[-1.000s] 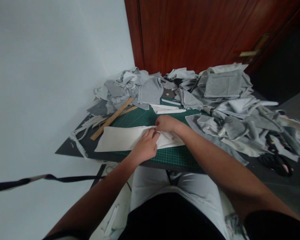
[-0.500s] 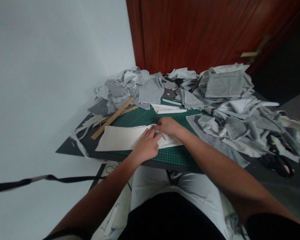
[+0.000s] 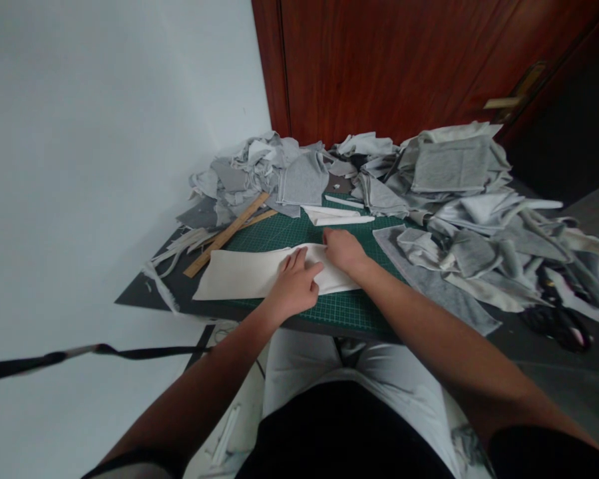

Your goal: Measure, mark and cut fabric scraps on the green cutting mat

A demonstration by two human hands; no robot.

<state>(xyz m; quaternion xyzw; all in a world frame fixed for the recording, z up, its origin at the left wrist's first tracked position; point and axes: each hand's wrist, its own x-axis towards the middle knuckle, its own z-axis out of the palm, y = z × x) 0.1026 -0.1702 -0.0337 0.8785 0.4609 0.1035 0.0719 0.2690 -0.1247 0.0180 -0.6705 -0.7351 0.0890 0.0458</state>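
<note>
A long cream-white piece of fabric (image 3: 242, 274) lies across the green cutting mat (image 3: 349, 314). My left hand (image 3: 295, 285) rests on the middle of the fabric with its fingers stretched out and the thumb apart. My right hand (image 3: 344, 251) is closed at the fabric's far edge, right of my left hand; its fingertips seem to pinch that edge but are partly hidden. Under my right wrist, the fabric's right end is partly covered.
Wooden rulers (image 3: 224, 234) lie at the left beside white fabric strips (image 3: 162, 286). Grey and white scraps (image 3: 299, 178) pile up at the back, with a folded grey stack (image 3: 452, 165) at right. Black-handled scissors (image 3: 562, 326) lie at the right. A wall (image 3: 104, 166) borders the left.
My right hand has moved slightly right and away from me along the fabric's far edge, and the bunched fabric beside it looks flatter. My left hand has stayed nearly in place.
</note>
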